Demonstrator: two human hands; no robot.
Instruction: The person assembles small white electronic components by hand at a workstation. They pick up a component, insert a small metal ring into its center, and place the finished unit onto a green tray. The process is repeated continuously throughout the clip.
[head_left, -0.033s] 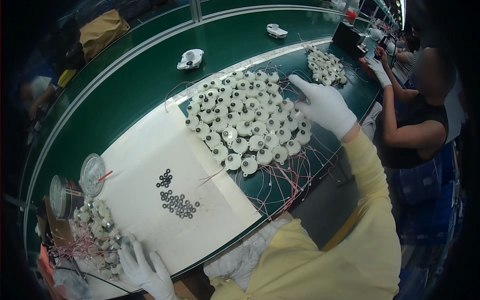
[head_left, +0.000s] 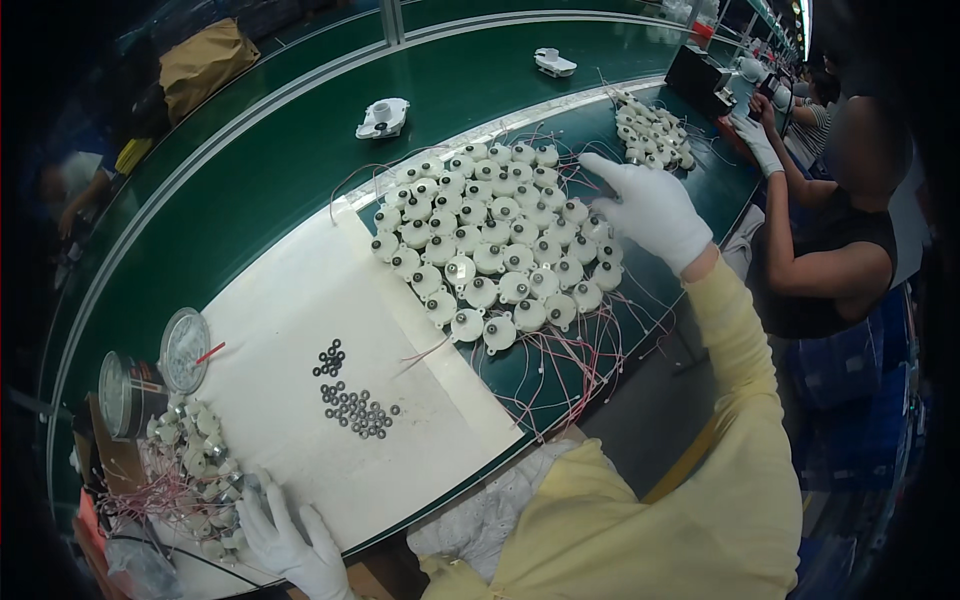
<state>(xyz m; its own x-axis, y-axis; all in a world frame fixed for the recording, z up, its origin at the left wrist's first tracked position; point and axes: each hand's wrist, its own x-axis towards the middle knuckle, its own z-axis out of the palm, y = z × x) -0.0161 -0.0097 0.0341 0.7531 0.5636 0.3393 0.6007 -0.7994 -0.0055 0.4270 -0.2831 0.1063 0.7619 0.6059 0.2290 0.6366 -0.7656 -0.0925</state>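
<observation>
My right hand (head_left: 655, 208), in a white glove, hovers at or rests on the right edge of a wide group of small white round motors (head_left: 490, 258) with dark tops. Its finger and thumb are spread apart with nothing visible between them; the other fingers are partly hidden. My left hand (head_left: 290, 545), also gloved, has its fingers stretched out beside a loose heap of similar motors (head_left: 205, 490) with pink wires. Its fingertips are at the heap's near edge, and I cannot tell whether they touch it. Small dark rings (head_left: 358, 410) lie scattered on the white sheet (head_left: 270, 330).
A round tub (head_left: 122, 395) and a clear dish (head_left: 185, 350) with a red stick stand at the left. White housings (head_left: 382, 118) sit on the green belt (head_left: 300, 150). Another motor cluster (head_left: 652, 132) lies farther right, near a black box (head_left: 698, 80) and a co-worker (head_left: 825, 235).
The white housings on the belt have shifted very slightly to the right. Both my hands are practically still.
</observation>
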